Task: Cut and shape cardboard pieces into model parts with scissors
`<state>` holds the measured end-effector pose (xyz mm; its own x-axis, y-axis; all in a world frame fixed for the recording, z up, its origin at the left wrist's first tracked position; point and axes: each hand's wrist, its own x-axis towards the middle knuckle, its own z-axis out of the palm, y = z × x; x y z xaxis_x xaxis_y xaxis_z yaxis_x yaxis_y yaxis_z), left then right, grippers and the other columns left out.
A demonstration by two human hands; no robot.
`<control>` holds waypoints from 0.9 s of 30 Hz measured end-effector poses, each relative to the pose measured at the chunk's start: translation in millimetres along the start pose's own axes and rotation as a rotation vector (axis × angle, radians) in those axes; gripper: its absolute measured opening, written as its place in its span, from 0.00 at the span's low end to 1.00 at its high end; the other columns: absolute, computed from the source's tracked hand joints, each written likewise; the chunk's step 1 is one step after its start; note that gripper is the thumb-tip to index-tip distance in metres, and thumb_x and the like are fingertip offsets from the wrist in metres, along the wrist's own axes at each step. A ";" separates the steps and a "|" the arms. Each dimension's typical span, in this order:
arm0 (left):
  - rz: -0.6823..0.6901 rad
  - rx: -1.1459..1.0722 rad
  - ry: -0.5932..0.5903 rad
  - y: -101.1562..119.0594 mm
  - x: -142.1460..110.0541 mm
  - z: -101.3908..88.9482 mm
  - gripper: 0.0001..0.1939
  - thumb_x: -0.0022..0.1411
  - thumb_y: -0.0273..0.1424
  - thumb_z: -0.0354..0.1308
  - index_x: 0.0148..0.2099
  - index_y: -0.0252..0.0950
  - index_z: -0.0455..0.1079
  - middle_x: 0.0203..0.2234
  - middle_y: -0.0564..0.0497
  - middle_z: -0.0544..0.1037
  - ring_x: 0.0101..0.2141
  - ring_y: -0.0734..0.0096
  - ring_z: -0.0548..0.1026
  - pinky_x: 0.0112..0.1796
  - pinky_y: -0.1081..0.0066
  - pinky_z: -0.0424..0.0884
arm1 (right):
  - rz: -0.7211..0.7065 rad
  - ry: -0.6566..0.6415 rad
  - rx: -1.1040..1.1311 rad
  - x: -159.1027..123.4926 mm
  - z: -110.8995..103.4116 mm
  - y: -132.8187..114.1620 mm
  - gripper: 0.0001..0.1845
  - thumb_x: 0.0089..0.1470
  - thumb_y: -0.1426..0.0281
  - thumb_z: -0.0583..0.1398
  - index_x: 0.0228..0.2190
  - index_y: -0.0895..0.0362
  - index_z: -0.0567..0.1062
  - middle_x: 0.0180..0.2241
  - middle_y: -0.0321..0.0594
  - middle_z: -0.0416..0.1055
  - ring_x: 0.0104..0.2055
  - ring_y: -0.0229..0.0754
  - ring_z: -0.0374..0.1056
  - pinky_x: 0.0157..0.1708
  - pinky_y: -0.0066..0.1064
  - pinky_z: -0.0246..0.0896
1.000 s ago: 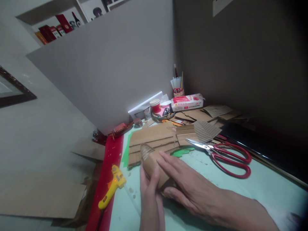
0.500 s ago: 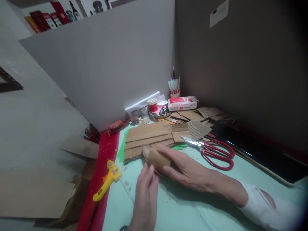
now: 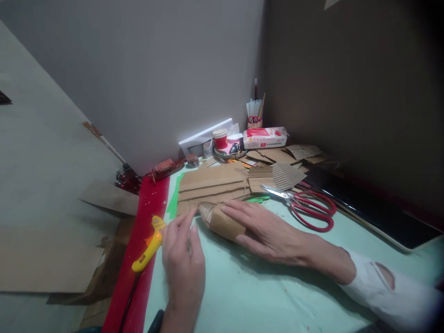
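A brown rolled cardboard piece [image 3: 219, 220] lies on the pale green table [image 3: 243, 296]. My right hand [image 3: 267, 229] rests on top of the roll, fingers curved over it and pressing it down. To its left, my left hand [image 3: 183, 252] hovers with fingers loosely apart, fingertips pointing toward the roll's open left end and the yellow glue gun [image 3: 148, 244]. It holds nothing. The glue gun lies on a red strip [image 3: 145, 226] at the table's left edge.
Flat cardboard sheets [image 3: 211, 185] lie behind the roll, a green piece under them. Red-handled scissors [image 3: 305, 206] sit to the right. A red cup [image 3: 221, 138], a white packet [image 3: 265, 137] and a pen holder [image 3: 254, 115] stand at the back corner. Grey boards wall the table.
My left hand has let go of the roll and moved left toward the glue gun. My right hand stays on the roll. The camera has tilted down and shifted.
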<state>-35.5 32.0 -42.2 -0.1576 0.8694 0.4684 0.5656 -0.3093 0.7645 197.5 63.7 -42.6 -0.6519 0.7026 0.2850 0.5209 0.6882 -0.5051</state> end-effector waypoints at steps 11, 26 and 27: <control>0.369 0.133 -0.523 -6.8 22.0 28.1 0.25 0.77 0.27 0.47 0.72 0.40 0.67 0.72 0.42 0.66 0.73 0.58 0.59 0.72 0.46 0.47 | -0.015 0.086 0.109 0.8 -10.6 5.8 0.29 0.76 0.57 0.50 0.69 0.58 0.67 0.70 0.51 0.66 0.72 0.47 0.62 0.70 0.44 0.57; 0.429 0.174 -0.523 -17.1 13.8 20.4 0.24 0.77 0.26 0.47 0.71 0.35 0.68 0.73 0.35 0.63 0.74 0.59 0.54 0.70 0.45 0.52 | -0.047 0.021 0.179 -2.1 -7.3 -9.5 0.41 0.73 0.59 0.59 0.75 0.65 0.52 0.76 0.56 0.50 0.78 0.48 0.46 0.75 0.42 0.45; 0.425 0.178 -0.526 -17.5 14.0 19.9 0.25 0.77 0.26 0.47 0.71 0.35 0.68 0.73 0.35 0.62 0.74 0.60 0.54 0.70 0.45 0.52 | -0.048 0.009 0.188 -1.3 -6.2 -9.9 0.41 0.73 0.60 0.59 0.75 0.65 0.50 0.77 0.57 0.49 0.78 0.47 0.46 0.75 0.40 0.44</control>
<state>-31.5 57.3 -57.9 0.4942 0.7720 0.3998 0.6222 -0.6352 0.4576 196.5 57.1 -32.9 -0.6681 0.6718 0.3199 0.3765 0.6761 -0.6334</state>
